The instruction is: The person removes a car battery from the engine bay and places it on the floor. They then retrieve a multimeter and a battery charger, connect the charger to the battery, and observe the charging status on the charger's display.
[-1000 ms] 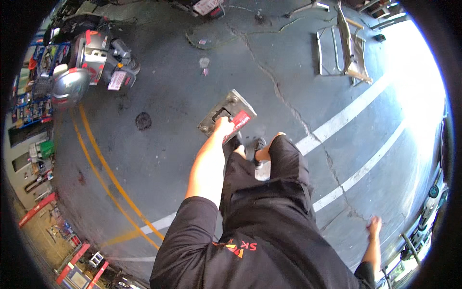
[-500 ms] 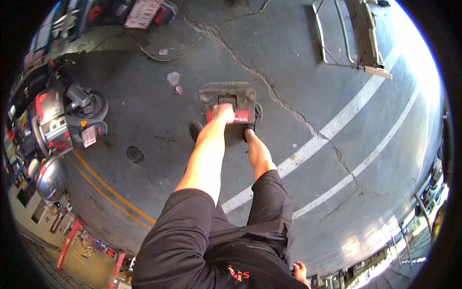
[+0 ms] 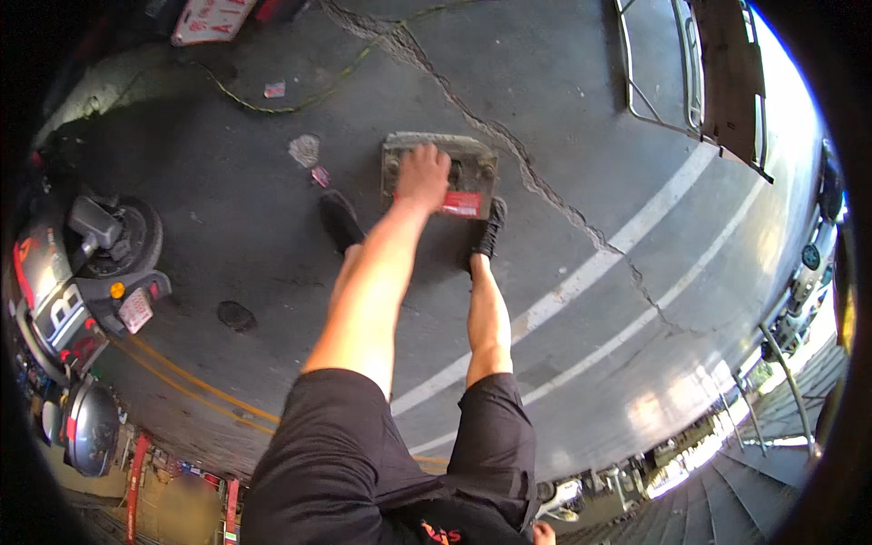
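Observation:
A dirty grey-brown block with a red label, which looks like a vehicle battery [image 3: 472, 173], is in front of me over the floor, near my shoes. My left hand [image 3: 424, 175] reaches down to its top, the fingers curled round the handle there, so most of that handle is hidden. Round studs show near its far corners. My right hand [image 3: 543, 534] shows only as a small piece at the lower edge, beside my dark shirt; its fingers are mostly cut off, and I cannot make out anything in it.
A motorcycle or scooter [image 3: 64, 313] stands at the left. A metal-legged frame with a brown board [image 3: 727, 82] lies at the far right. A yellowish cord [image 3: 272, 110] and a long crack [image 3: 536, 186] run across the dark floor. Stairs [image 3: 727, 490] show at lower right.
My left hand and the battery have shifted slightly farther up in the view, and the battery looks a little larger. My left shoe has stepped forward. The motorcycle has slid left and lower.

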{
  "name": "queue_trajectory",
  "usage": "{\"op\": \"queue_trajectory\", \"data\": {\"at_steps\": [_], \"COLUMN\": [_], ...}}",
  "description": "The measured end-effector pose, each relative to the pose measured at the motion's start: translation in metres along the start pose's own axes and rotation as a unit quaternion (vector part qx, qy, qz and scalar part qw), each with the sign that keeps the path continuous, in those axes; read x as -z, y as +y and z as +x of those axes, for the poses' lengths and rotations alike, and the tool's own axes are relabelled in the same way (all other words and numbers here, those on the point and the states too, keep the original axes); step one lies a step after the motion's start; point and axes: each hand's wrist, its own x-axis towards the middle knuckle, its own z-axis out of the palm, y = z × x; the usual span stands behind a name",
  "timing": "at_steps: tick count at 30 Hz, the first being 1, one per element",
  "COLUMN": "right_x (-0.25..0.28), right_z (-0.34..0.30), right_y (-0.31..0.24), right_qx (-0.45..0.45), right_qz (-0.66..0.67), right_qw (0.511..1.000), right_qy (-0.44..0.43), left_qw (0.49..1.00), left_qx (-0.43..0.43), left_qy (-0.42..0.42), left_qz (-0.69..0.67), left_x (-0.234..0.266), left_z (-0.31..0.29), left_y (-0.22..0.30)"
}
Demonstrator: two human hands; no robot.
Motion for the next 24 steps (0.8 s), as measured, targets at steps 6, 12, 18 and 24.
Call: {"op": "queue_trajectory", "data": {"at_steps": [6, 12, 18, 24], "right_x": [0.03, 0.063, 0.068, -0.148], "right_z": [0.051, 0.086, 0.048, -0.133], "right_y": [-0.022, -0.136, -0.42, -0.572], "right_qx": [-0.06, 0.078, 0.462, 0.85], "right_qz": [0.313, 0.293, 0.164, -0.244], "right_qw": [0.933, 0.928, 0.829, 0.46], "right_qy": [0.17, 0.217, 0.27, 0.075], "left_qw": [0.985, 0.933, 0.611, 0.217], "left_qx": [0.03, 0.137, 0.334, 0.046], "left_qy": [0.156, 0.206, 0.241, 0.227], "left_qz": [-0.062, -0.261, -0.676, -0.948], "left_x": [0.024, 0.029, 0.135, 0.21], "left_z": [0.005, -0.163, -0.397, -0.565], "left_y": [-0.048, -0.122, -0.166, -0.069]}}
